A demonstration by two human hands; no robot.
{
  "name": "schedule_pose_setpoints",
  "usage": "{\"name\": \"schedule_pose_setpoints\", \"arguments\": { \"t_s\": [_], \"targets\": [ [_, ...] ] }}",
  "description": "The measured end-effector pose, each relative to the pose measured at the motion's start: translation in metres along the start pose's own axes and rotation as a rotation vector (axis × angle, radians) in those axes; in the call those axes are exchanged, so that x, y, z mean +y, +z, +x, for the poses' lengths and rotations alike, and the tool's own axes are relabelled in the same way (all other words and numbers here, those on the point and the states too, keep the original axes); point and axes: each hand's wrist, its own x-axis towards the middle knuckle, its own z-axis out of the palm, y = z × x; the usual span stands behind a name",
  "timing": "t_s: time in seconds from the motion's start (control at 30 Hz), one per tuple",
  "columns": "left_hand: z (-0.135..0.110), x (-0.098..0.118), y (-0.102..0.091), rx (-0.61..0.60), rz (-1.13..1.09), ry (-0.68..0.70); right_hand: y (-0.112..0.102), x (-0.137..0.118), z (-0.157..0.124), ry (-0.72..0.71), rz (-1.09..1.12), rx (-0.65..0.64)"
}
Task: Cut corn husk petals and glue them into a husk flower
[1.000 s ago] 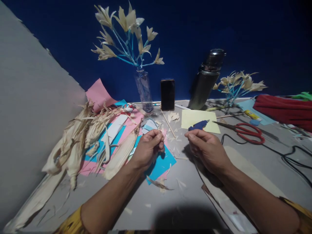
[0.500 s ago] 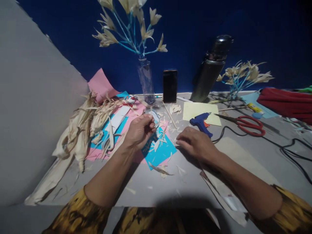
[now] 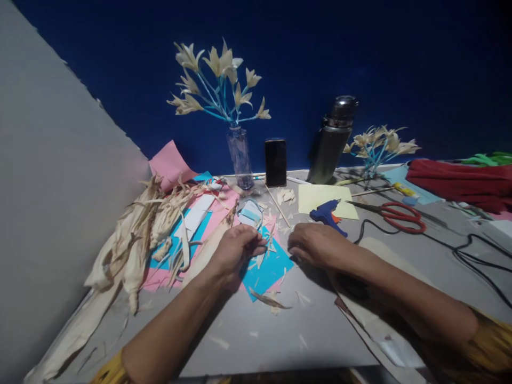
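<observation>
My left hand [image 3: 240, 248] is closed in a pinch above the edge of a blue paper sheet [image 3: 266, 274] strewn with pale husk scraps. Whatever its fingertips may hold is too small to make out. Low over the table, just right of that sheet, my right hand [image 3: 314, 244] has its fingers curled downward, hiding anything in them. A long dried corn husk [image 3: 212, 245] lies behind my left wrist. Just beyond that hand is a small pale blue and white object [image 3: 250, 212]. A blue glue gun [image 3: 326, 214] rests on yellow paper [image 3: 306, 194] beyond my right hand.
Dried corn husks [image 3: 138, 250] are heaped at left. Husk flowers [image 3: 218, 64] stand in a clear bottle [image 3: 239, 160]. A phone [image 3: 276, 162], a leaning flask [image 3: 334, 141], red-handled scissors [image 3: 402, 216], a black cord [image 3: 466, 253] and red cloth [image 3: 460, 184] lie farther out.
The view has tilted upward. My left hand has come slightly toward me and right, uncovering more of the pale blue object. My right hand has shifted slightly forward, fingers still curled.
</observation>
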Motion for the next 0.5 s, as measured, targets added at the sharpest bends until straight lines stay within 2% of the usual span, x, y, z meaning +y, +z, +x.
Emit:
{"name": "schedule_pose_setpoints", "arguments": {
  "t_s": [0.17, 0.27, 0.37, 0.5],
  "targets": [
    [0.001, -0.007, 0.000, -0.003, 0.024, 0.023, 0.014, -0.014, 0.030, -0.053, -0.179, 0.085],
    [0.000, -0.008, 0.000, 0.004, 0.024, 0.037, 0.020, -0.016, 0.031, -0.083, -0.216, 0.064],
    [-0.003, -0.008, 0.002, 0.008, 0.030, 0.025, 0.019, -0.012, 0.020, -0.099, -0.150, 0.053],
    [-0.003, -0.008, 0.002, -0.001, 0.004, 0.022, 0.012, 0.003, 0.008, -0.082, 0.090, 0.040]
  ]
}}
